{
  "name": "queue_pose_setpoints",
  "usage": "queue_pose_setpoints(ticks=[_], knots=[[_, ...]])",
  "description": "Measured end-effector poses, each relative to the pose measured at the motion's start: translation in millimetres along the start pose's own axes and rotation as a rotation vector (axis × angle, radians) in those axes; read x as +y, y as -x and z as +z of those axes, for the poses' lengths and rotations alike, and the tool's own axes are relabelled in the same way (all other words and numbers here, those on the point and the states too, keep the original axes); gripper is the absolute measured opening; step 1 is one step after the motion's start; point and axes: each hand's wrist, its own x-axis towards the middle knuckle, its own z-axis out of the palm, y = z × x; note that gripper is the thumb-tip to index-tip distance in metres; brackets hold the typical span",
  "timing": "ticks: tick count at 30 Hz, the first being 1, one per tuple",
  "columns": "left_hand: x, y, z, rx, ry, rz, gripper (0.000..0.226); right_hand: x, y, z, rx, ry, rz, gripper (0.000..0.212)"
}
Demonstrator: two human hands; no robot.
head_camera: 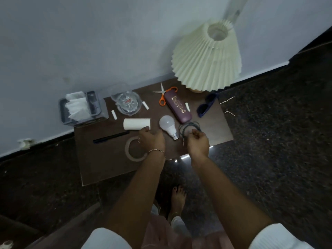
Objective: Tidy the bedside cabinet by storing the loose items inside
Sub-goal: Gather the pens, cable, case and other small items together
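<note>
There, on the bedside cabinet [100, 164], the right hand [197, 143] pinched the coiled black cable [188, 124] toward the top's 3 o'clock side, fingers curled round its strands. The left hand [151, 141] hung with fingers loosely bent above the tape ring [128, 150], tips at the paper roll [136, 124]; whether they touched it I could not tell. The roll lay on its side, long axis 9 to 3. The bulb [167, 123] lay between the hands, cap pointing to 5 o'clock.
</note>
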Motion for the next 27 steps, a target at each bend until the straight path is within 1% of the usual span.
queue_pose_setpoints(ticks=[2, 4, 6, 8, 11, 13, 15, 18, 20, 23, 27], knots=[[7, 8, 21, -0.062, 0.012, 0.068, 0.041, -8, -13, -17, 0.072, -0.029, -0.01, 0.027], [15, 12, 39, -0.141, -0.003, 0.125, 0.042, -14, -30, -31, 0.106, -0.05, -0.002, 0.03], [22, 10, 56, -0.218, -0.116, 0.247, 0.044, -19, -48, -43, 0.118, -0.075, 0.009, 0.03], [27, -1, 70, -0.267, -0.258, 0.367, 0.051, -22, -62, -52, 0.102, -0.075, 0.005, 0.03], [40, -15, 84, -0.29, -0.392, 0.414, 0.054, -21, -76, -58, 0.06, -0.03, -0.062, 0.029], [48, -25, 90, -0.277, -0.411, 0.419, 0.055, -21, -80, -54, 0.032, 0.033, -0.145, 0.028], [51, -34, 96, -0.268, -0.426, 0.405, 0.059, -22, -82, -46, -0.009, 0.147, -0.264, 0.032], [54, -46, 102, -0.235, -0.461, 0.355, 0.071, -25, -80, -28, -0.088, 0.416, -0.474, 0.044], [56, -51, 103, -0.215, -0.439, 0.299, 0.071, -28, -80, -14, -0.127, 0.57, -0.582, 0.047], [58, -60, 105, -0.211, -0.414, 0.23, 0.07, -33, -80, 7, -0.138, 0.622, -0.642, 0.05], [62, -66, 105, -0.234, -0.397, 0.189, 0.071, -37, -80, 22, -0.121, 0.655, -0.656, 0.056]])
